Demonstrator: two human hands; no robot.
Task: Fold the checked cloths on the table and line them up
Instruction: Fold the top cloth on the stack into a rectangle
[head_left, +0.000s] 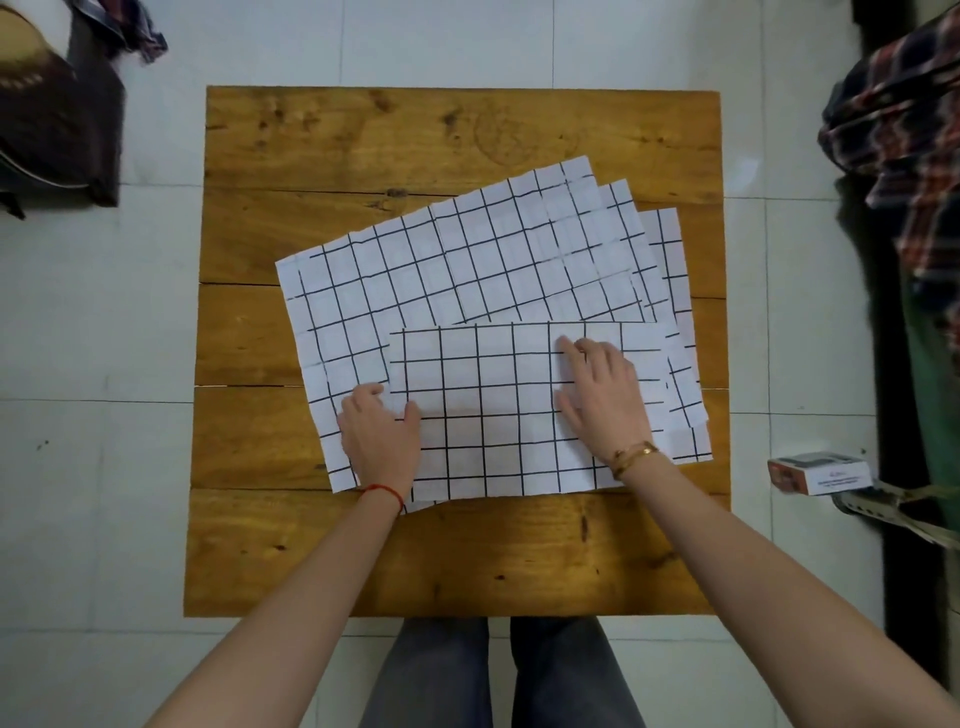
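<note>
Several white cloths with a black check lie fanned out on the wooden table (363, 135). The top one, a folded cloth (493, 410), lies square to me over the unfolded cloths (467, 260), which are skewed and spread toward the back right. My left hand (379, 431) grips the folded cloth's left edge, its fingers curled under that edge and the thumb on top. My right hand (602, 395) lies flat on the right half of the folded cloth, fingers straight and pressing down.
A small box (818, 473) lies on the tiled floor to the right of the table. Plaid clothing (904, 130) hangs at the far right, and a dark bag (57, 119) sits at the top left. My knees show under the table's near edge.
</note>
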